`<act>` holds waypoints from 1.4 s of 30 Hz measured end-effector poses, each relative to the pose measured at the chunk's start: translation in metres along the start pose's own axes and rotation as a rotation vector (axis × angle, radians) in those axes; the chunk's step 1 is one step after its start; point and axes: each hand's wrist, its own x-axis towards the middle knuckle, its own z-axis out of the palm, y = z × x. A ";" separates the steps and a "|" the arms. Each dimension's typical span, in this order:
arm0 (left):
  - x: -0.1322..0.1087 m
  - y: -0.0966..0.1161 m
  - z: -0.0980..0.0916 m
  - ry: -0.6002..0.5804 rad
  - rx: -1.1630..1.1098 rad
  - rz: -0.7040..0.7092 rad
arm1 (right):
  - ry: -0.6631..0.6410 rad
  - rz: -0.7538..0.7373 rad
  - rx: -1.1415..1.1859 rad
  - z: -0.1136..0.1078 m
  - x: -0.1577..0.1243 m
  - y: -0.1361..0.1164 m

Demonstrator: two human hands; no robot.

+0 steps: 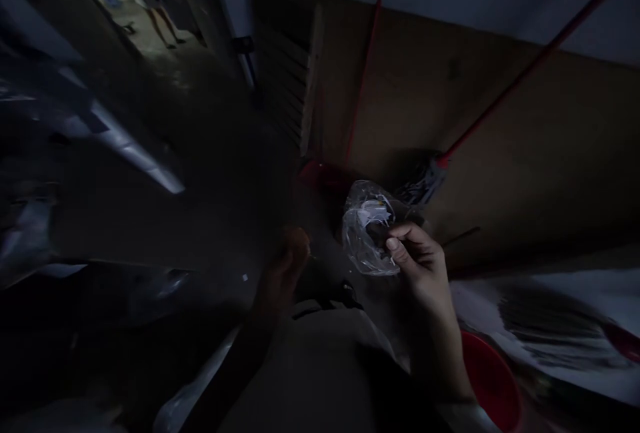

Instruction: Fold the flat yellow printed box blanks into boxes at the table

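Observation:
In my right hand (417, 256), thumb and forefinger pinch the edge of a clear plastic bag (367, 246). Inside the bag, or at its mouth, is a small whitish item (374, 210) with thin strands; the dim light hides what it is. My left hand (290, 253) hangs to the left of the bag, apart from it. Its fingers look curled, but they are dark and smeared, so whether they hold anything does not show.
A mop (425, 176) with a red handle leans against the wall, beside a red dustpan (325, 176) and a wooden pallet (310, 80). A red bucket (490, 380) stands at lower right. Through a lit doorway, a person (153, 0) stands at the far left.

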 end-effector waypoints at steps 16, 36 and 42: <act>-0.009 -0.008 0.024 0.094 0.247 0.243 | -0.344 -0.141 -0.221 0.059 0.010 0.037; -0.005 -0.009 0.025 0.122 0.282 0.251 | -0.451 -0.078 -0.461 0.060 0.028 0.030; 0.002 -0.009 0.021 0.048 0.204 0.192 | -0.441 -0.129 -0.507 0.049 0.035 0.018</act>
